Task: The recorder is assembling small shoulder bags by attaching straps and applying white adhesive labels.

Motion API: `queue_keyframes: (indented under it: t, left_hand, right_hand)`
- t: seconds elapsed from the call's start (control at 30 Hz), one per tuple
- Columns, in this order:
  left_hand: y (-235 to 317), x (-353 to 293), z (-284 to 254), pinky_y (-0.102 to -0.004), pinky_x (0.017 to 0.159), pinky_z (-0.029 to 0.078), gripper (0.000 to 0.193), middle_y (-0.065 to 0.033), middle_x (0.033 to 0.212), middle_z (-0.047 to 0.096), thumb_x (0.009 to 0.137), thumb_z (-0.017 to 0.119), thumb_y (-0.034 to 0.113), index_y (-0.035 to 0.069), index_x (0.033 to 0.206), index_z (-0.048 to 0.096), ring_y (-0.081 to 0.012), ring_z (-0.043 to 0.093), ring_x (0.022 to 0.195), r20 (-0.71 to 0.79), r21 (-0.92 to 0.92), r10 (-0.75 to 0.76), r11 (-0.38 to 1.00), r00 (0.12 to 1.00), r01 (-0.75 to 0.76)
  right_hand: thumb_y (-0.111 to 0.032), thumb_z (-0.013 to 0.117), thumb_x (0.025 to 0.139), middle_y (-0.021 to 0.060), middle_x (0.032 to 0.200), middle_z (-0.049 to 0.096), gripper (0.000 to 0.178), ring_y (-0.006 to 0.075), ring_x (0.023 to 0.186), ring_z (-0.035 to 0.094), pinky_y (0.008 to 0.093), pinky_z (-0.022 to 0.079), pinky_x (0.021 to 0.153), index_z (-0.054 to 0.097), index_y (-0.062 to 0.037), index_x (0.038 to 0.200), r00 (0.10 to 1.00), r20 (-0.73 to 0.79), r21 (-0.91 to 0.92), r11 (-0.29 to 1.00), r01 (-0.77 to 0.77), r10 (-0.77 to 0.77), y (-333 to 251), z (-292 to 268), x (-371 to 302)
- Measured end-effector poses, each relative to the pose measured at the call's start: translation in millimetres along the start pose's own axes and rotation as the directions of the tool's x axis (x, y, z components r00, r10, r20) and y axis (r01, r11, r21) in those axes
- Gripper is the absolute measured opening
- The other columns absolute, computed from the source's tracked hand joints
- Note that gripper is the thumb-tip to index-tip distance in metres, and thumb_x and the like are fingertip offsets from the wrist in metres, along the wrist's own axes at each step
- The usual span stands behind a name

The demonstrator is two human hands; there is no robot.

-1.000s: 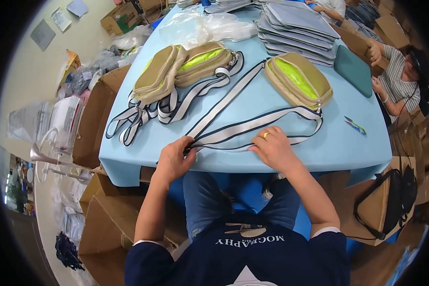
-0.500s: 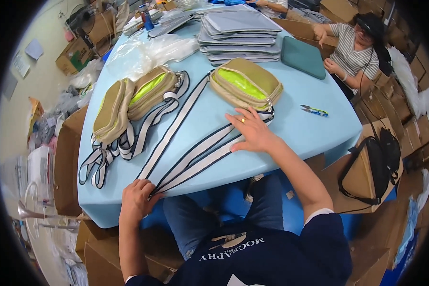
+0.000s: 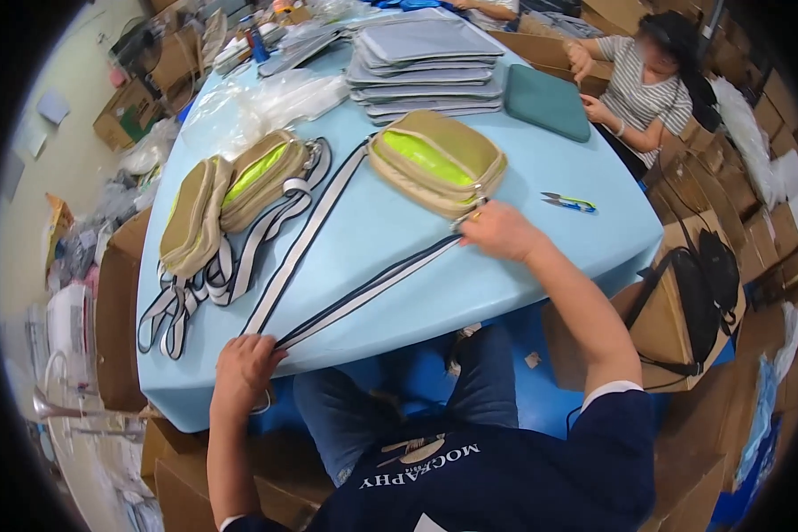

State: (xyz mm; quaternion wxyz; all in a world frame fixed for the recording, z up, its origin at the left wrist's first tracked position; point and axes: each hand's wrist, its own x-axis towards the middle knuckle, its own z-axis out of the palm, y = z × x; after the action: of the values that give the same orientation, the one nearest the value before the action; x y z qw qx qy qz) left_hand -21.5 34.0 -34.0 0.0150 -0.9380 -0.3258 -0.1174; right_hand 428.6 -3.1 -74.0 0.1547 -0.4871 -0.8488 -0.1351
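An olive and tan waist bag with a bright green pocket lies on the table, its long white webbing strap with dark edges folded toward me. My right hand is closed on the strap close to the bag's near right corner and covers its end there. At the table's near left edge, my left hand grips the strap's fold, with its fingers bent over the webbing. Between my hands two strands lie almost together, and a third runs to the bag's left end. Two similar bags lie to the left, their straps bunched.
Beyond the bag stand a stack of grey flat panels and a green flat case. Thread snips lie at the right. Clear plastic wrap sits at the back left. A seated person works across the right corner.
My right hand has gone from spread fingers on the strap to a closed grip beside the bag's corner. The two near strands have come together. My left hand still holds the fold.
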Motion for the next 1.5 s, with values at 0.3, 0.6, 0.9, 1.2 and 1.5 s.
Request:
queue_keyframes:
  t: [0.3, 0.6, 0.9, 1.2, 1.5]
  left_hand:
    - [85, 70, 30, -0.0326, 0.057, 0.048, 0.022, -0.0065, 0.072, 0.056, 0.079, 0.063, 0.026, 0.007, 0.084, 0.053, -0.022, 0.059, 0.067, -0.1, -0.134, 0.337, 0.928, 0.936, -0.349]
    - [101, 73, 36, -0.0347, 0.066, 0.047, 0.031, -0.0067, 0.081, 0.059, 0.075, 0.066, 0.022, 0.007, 0.099, 0.055, -0.0231, 0.06, 0.074, -0.228, -0.391, 0.365, 0.815, 0.903, -0.428]
    - [26, 72, 59, -0.035, 0.08, 0.041, 0.02, -0.007, 0.081, 0.061, 0.072, 0.063, 0.007, 0.009, 0.093, 0.063, -0.0242, 0.059, 0.082, -0.259, -0.252, 0.179, 0.936, 0.949, -0.246]
    - [16, 128, 75, -0.0372, 0.089, 0.04, 0.041, -0.0124, 0.101, 0.059, 0.059, 0.056, -0.007, 0.008, 0.097, 0.061, -0.0297, 0.052, 0.103, -0.578, -0.263, -0.036, 0.954, 0.815, -0.144]
    - [50, 22, 45, -0.039, 0.088, 0.043, 0.045, -0.0138, 0.113, 0.054, 0.068, 0.056, -0.006, 0.009, 0.111, 0.058, -0.0326, 0.053, 0.104, -0.319, -0.527, -0.107, 0.846, 0.942, -0.083]
  right_hand:
    - [-0.025, 0.069, 0.072, 0.0119, 0.107, 0.06, 0.042, 0.0308, 0.104, 0.054, 0.044, 0.04, 0.089, 0.059, -0.0052, 0.108, 0.981, -0.018, -0.082, 0.978, -0.193, 0.192, -7, -41, -15]
    - [-0.023, 0.073, 0.069, 0.0105, 0.087, 0.063, 0.037, 0.0292, 0.084, 0.061, 0.0397, 0.049, 0.078, 0.062, -0.0042, 0.099, 0.993, -0.121, 0.431, 0.9, 0.069, -0.018, -123, -35, -3]
    - [-0.005, 0.066, 0.078, 0.0095, 0.066, 0.059, 0.009, 0.0161, 0.055, 0.055, 0.0266, 0.042, 0.052, 0.064, 0.0002, 0.085, 0.873, 0.083, 0.659, 0.631, -0.41, 0.481, -107, -79, -41]
    - [-0.019, 0.066, 0.08, 0.0081, 0.06, 0.058, 0.015, 0.0267, 0.053, 0.059, 0.037, 0.044, 0.046, 0.057, -0.0071, 0.078, 0.941, -0.184, 0.34, 0.917, -0.21, 0.284, -182, -10, 78]
    - [-0.025, 0.064, 0.082, 0.0088, 0.059, 0.057, 0.017, 0.0277, 0.054, 0.059, 0.0384, 0.045, 0.047, 0.058, -0.0089, 0.078, 0.98, -0.009, 0.442, 0.88, -0.172, 0.196, -184, 10, 70]
